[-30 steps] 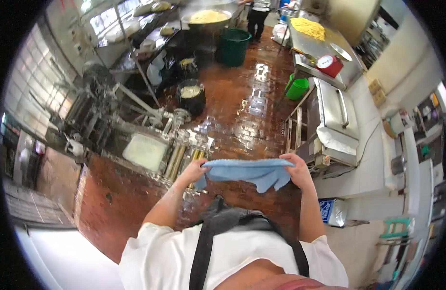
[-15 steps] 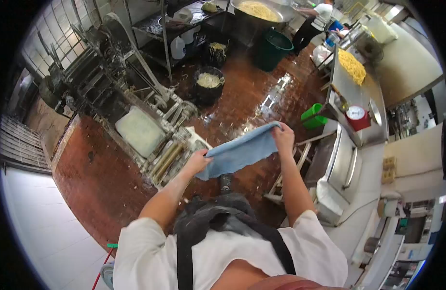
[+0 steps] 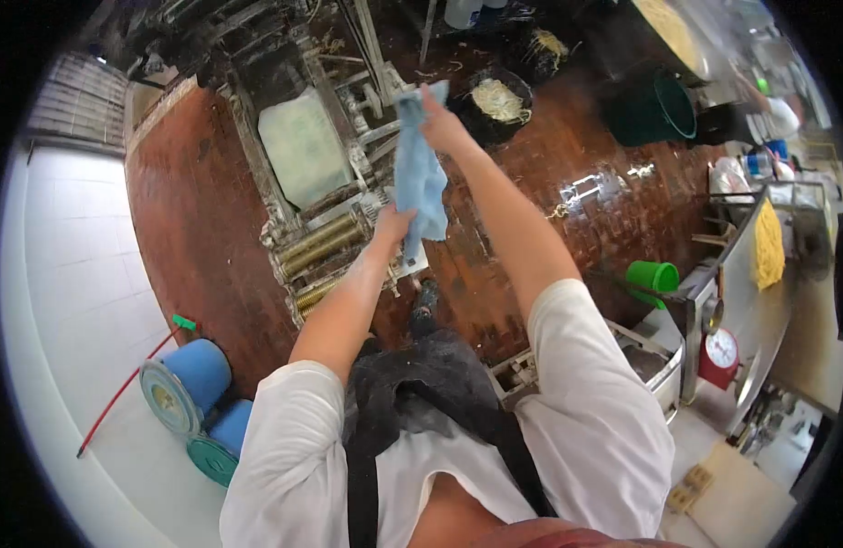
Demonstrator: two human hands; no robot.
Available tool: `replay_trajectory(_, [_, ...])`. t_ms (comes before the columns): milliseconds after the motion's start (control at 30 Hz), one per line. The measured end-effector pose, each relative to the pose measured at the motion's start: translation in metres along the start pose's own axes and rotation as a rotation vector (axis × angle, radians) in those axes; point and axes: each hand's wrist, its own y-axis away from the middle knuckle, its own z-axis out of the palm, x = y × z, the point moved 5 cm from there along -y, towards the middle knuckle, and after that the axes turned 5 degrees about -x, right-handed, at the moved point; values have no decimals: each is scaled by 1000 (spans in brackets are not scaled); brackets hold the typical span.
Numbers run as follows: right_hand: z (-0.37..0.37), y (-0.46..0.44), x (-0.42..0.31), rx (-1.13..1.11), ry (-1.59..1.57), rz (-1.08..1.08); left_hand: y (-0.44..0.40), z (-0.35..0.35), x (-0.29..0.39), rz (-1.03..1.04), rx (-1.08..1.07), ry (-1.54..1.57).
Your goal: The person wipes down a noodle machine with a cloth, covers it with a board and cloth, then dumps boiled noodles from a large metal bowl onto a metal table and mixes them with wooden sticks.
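Observation:
A light blue cloth (image 3: 420,178) hangs stretched between my two hands, its length running away from me. My left hand (image 3: 396,226) is closed on its near part. Further out, my right hand (image 3: 442,126) pinches the far end. Just left of the cloth stands a floury machine with brass-coloured rollers (image 3: 326,245) and gears. A pale, flat slab (image 3: 303,151) lies in the machine's frame behind the rollers. Whether the cloth touches the machine I cannot tell.
Black tubs with noodles (image 3: 499,99) and a dark green bin (image 3: 654,110) stand on the wet brick floor. At right are a green bucket (image 3: 654,281), a red scale (image 3: 719,354) and yellow noodles (image 3: 768,247). Blue barrels (image 3: 198,374) stand at left. A person (image 3: 773,119) is at far right.
My view has turned so the machine sits nearer the middle. The cloth, earlier stretched sideways, now points away from me, with my right hand swung forward and left.

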Motion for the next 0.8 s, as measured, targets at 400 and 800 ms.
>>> replay_trajectory(400, [70,183,90,35,-165,-188,-34,-49,-73,138,301,-437])
replay_trajectory(800, [61,421,65,218,-512,188,209,-40,-17,93,-453,-18])
